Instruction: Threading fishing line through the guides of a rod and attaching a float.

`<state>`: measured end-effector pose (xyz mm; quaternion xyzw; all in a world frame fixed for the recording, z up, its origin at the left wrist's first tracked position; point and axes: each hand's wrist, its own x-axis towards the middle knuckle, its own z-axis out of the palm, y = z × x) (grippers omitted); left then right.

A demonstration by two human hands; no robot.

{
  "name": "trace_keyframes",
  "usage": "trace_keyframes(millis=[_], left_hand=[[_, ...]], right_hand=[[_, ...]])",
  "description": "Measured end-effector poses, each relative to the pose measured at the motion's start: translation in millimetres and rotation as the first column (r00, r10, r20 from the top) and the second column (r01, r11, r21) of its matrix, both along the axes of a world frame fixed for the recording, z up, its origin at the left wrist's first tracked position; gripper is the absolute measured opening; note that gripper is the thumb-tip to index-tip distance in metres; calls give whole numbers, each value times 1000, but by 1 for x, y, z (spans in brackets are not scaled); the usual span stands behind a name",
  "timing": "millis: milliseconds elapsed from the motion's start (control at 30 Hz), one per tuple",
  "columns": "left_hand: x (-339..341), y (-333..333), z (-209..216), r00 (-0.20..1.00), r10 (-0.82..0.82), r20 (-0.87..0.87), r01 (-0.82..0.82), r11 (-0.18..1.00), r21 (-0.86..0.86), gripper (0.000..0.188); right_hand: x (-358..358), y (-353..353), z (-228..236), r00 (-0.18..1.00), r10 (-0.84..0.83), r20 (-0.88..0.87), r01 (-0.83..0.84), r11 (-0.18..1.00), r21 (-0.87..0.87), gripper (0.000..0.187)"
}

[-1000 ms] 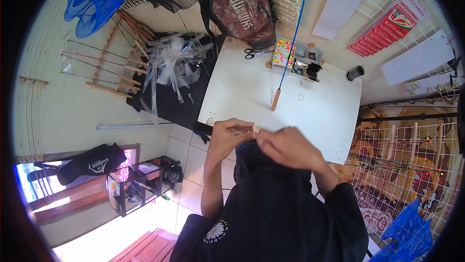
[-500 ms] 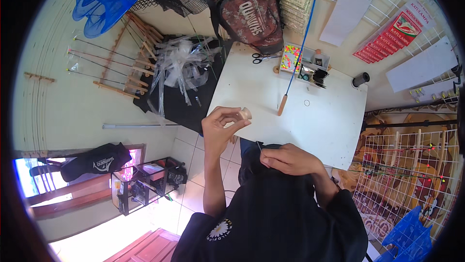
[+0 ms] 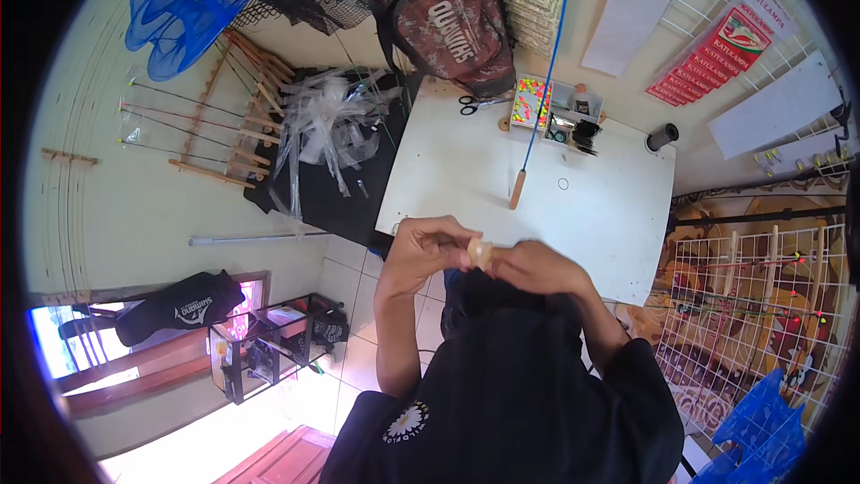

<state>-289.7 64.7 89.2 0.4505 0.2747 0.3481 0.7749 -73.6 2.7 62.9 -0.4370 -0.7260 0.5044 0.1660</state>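
Observation:
Between the thumb and fingers of my left hand (image 3: 430, 256) is a small, pale, spool-shaped piece (image 3: 480, 254), blurred by motion. My right hand (image 3: 539, 267) is closed and meets the piece from the right, its fingertips against it. Whatever those right fingers grip is hidden. Both hands are close together over the near edge of the white table (image 3: 439, 171), in front of my dark shirt. Farther off on the table lies a thin blue rod with a wooden-looking handle (image 3: 517, 190), and right of it a small dark ring (image 3: 563, 184).
At the table's back are black-handled scissors (image 3: 469, 106), a box of bright beads (image 3: 530, 103), a tray of small bottles (image 3: 578, 108) and a dark cylinder (image 3: 663, 137). A camouflage bag (image 3: 457, 36) stands behind. Clear plastic bags (image 3: 327, 121) cover a black surface at left.
My left hand has moved down and right with the spool-shaped piece, up to my right hand. The right hand has risen slightly; the thin dark thing at its fingertips is out of sight.

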Motion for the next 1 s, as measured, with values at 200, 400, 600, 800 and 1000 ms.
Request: trace_keyframes(millis=[200,400,600,800,1000], left_hand=[[7,-7,-15,934,-89,-346,80,996,-40,27],[18,3,-31,948,240,-209,-236,971,45,24],[2,6,-8,970,-153,-189,153,988,-16,23],[-3,-4,-5,952,-66,-299,81,996,39,31],[-11,-11,-13,977,214,18,-214,962,169,37]], right_hand=[[9,10,18,950,-310,-25,309,930,199,15],[-20,-19,37,974,-211,76,178,933,312,13],[-20,-12,2,955,-291,-47,278,836,474,15],[-1,9,13,911,-390,133,326,879,349,13],[3,18,-2,904,-425,33,380,839,388,7]])
